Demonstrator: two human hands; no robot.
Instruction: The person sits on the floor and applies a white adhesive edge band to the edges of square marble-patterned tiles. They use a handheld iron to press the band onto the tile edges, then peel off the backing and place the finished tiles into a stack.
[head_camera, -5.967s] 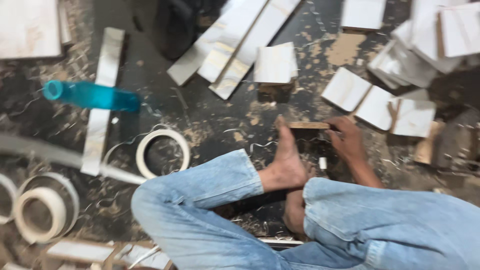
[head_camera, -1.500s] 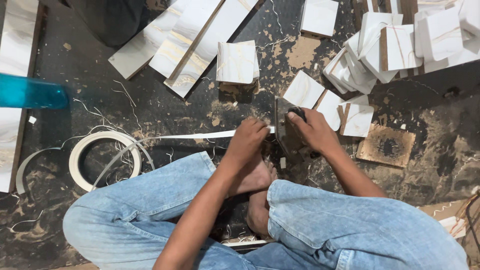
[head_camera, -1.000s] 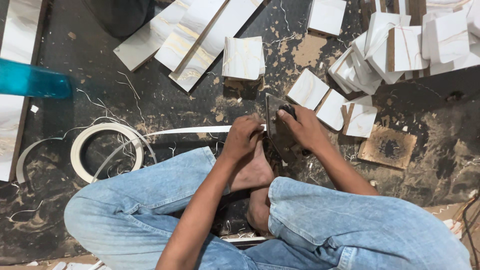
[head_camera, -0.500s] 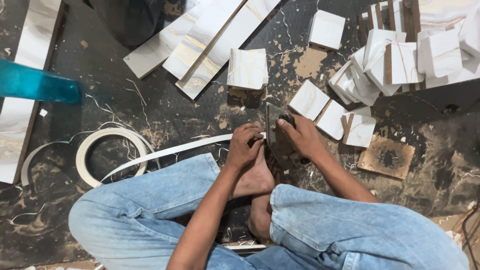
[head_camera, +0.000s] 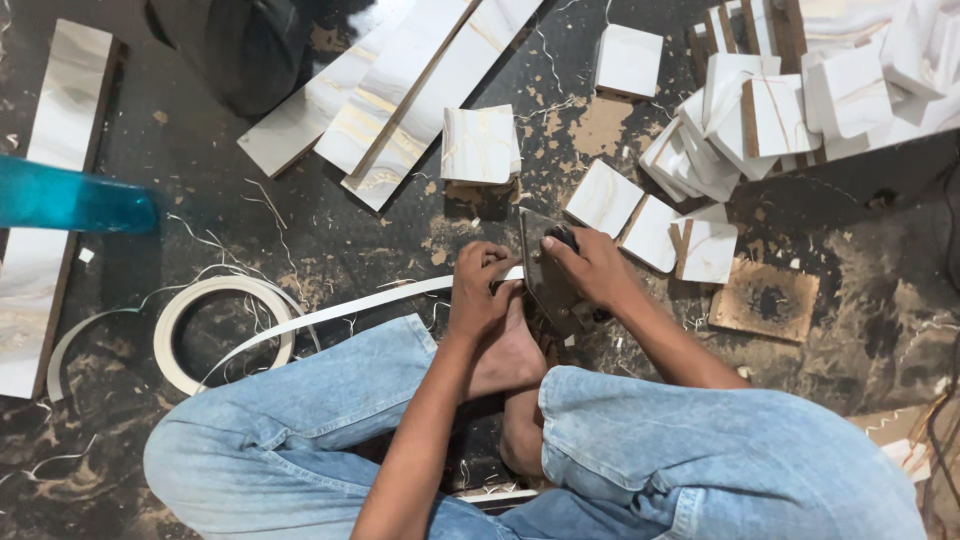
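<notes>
Since a moment ago both hands have barely shifted, while the white strip has slid slightly toward the block. Nearest, the left hand (head_camera: 482, 290) pinches the strip (head_camera: 340, 312) closed between fingers, just above the bare foot (head_camera: 505, 355). Beside it, the right hand (head_camera: 590, 265) clamps around a small upright wooden block (head_camera: 543, 280). Keeping the strip flat and aligned against the block's edge, with steady pressure, looks like what matters. Farther left lies the strip's coil (head_camera: 225, 335); beyond, square marble-look pieces (head_camera: 480, 145) litter the dark floor (head_camera: 860, 270).
</notes>
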